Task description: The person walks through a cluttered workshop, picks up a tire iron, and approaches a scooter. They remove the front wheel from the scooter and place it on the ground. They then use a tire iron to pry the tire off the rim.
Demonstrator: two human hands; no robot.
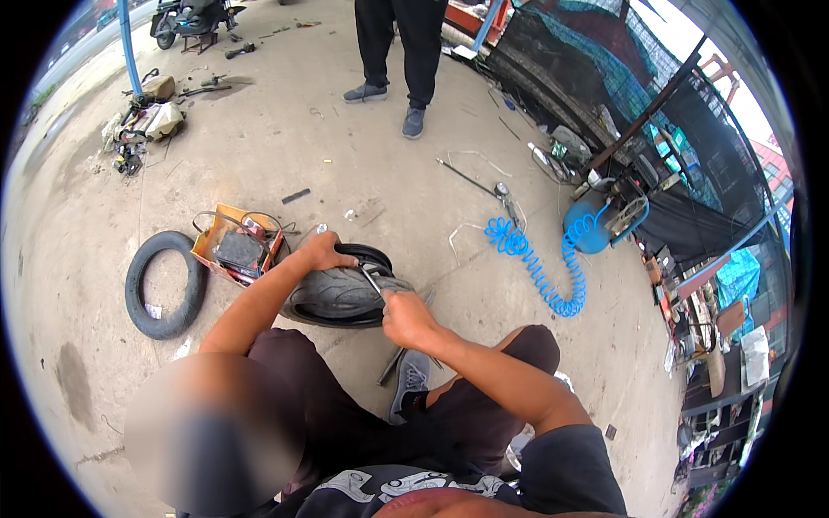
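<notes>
A black wheel rim with a worn tyre partly off it lies on the concrete in front of my knees. My left hand grips the tyre's upper left edge beside the rim, its fingertips partly hidden. A slim metal tyre lever is wedged between tyre and rim, and its lower end runs into my closed right hand. Just left of the wheel, an open box holds a dark battery-like block and cables. A loose black inner tube or tyre lies flat beyond the box.
A blue coiled air hose with a gauge stretches to a blue compressor tank at right. Metal bars lie by my shoe. Someone in dark trousers stands ahead. Scrap parts sit far left; a cluttered rack stands right.
</notes>
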